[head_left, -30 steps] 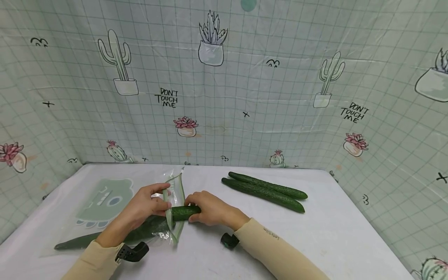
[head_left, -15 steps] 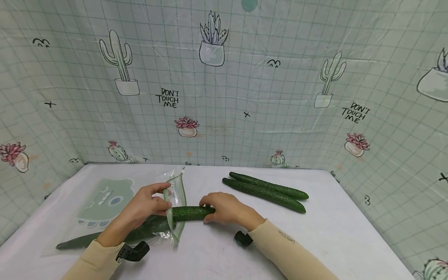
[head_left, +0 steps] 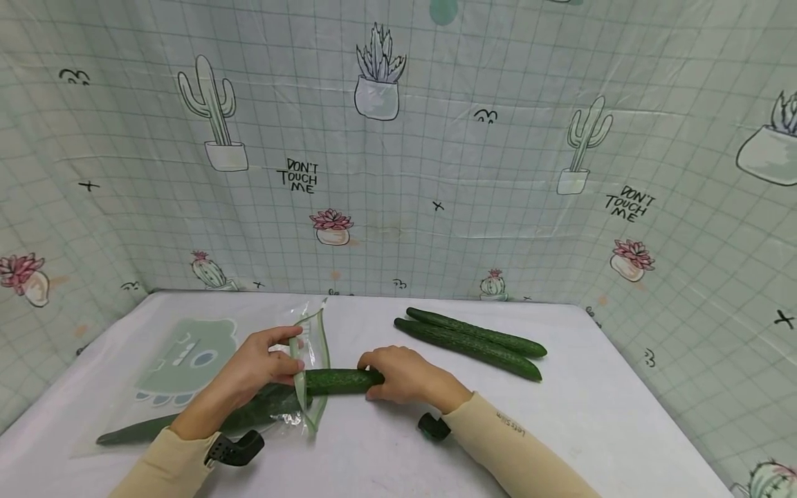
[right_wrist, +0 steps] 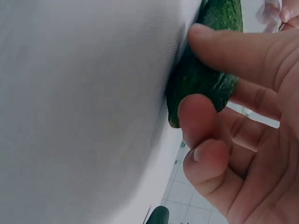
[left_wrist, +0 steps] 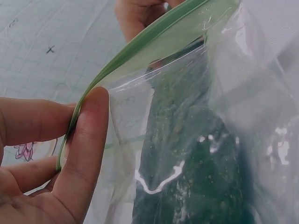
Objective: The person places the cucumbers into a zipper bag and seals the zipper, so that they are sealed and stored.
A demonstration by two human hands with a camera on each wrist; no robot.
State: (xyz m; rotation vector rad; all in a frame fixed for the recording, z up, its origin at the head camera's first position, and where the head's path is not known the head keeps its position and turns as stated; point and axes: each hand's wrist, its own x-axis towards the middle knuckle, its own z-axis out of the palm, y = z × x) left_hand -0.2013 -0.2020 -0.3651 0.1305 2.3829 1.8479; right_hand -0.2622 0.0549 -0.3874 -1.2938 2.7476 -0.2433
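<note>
From where I stand, the clear bag (head_left: 214, 363) lies flat at the left, with what looks like a separate bagged cucumber (head_left: 140, 430) stretched along its near side, partly behind the forearm. The left hand (head_left: 264, 360) pinches the bag's green rim (head_left: 325, 339) between thumb and fingers, holding the mouth well agape; I'd keep that pinch light but steady, so the plastic doesn't travel with whatever slides through. The handled cucumber (head_left: 339, 381) lies through that mouth, part inside and part out over the table (head_left: 591, 422). At its outer end the right hand (head_left: 401, 375) has it gripped between thumb and fingers. To my mind it wants a slow, level slide, straight in line with the mouth, as tilting could snag its bumpy skin on the rim. The rim's lower part hangs close by it, and the bagged one crowds the opening, so both could get in the way. Below the right wrist sits a small black camera (head_left: 434, 427), near the tabletop. Farther right and back, a loose pair (head_left: 470, 342) of cucumbers lies side by side, well apart from the bag, before the patterned curtain (head_left: 523, 173).
</note>
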